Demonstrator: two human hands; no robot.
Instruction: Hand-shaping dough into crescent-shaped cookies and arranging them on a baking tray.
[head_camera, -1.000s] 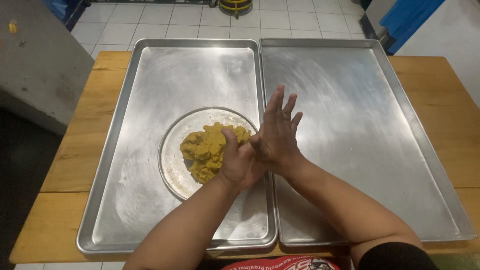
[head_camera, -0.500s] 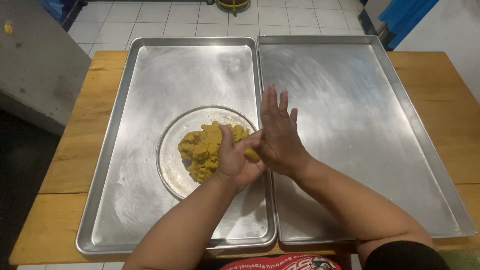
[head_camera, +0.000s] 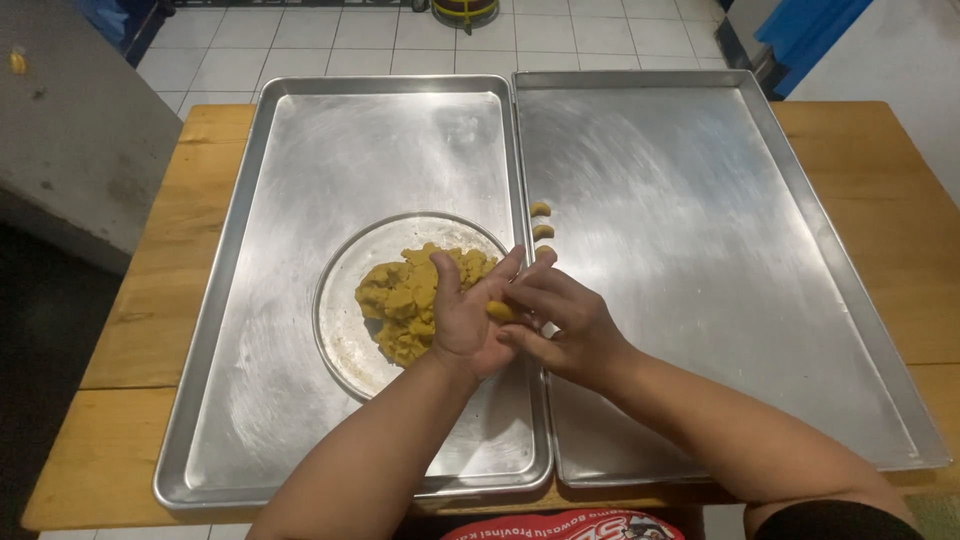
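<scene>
Right hand (head_camera: 560, 325) is pinching a small piece of yellow dough (head_camera: 499, 311) with fingers curled in, pressing it against the open palm of the left hand (head_camera: 468, 315). Left hand is lying flat, palm up, fingers spread and pointing toward the upper right of the frame; it is cupping nothing beyond that one piece. Both hands are meeting just below centre of the frame, over the seam where two metal trays are touching.

Left tray (head_camera: 300, 180) is filling the centre-left of the frame. A round metal plate (head_camera: 340, 330) is sitting on it, carrying a crumbly mound of yellow dough (head_camera: 405, 295); the left hand's heel is overlapping the plate's right edge.

Right tray (head_camera: 720, 250) is taking up the centre-right. Three small shaped dough pieces (head_camera: 541, 231) are lying in a short column along its left edge, just above the hands; the lowest is half hidden by the fingers.

Both trays are resting on a wooden table (head_camera: 150, 290). Tiled floor (head_camera: 380, 35) is showing along the top.
</scene>
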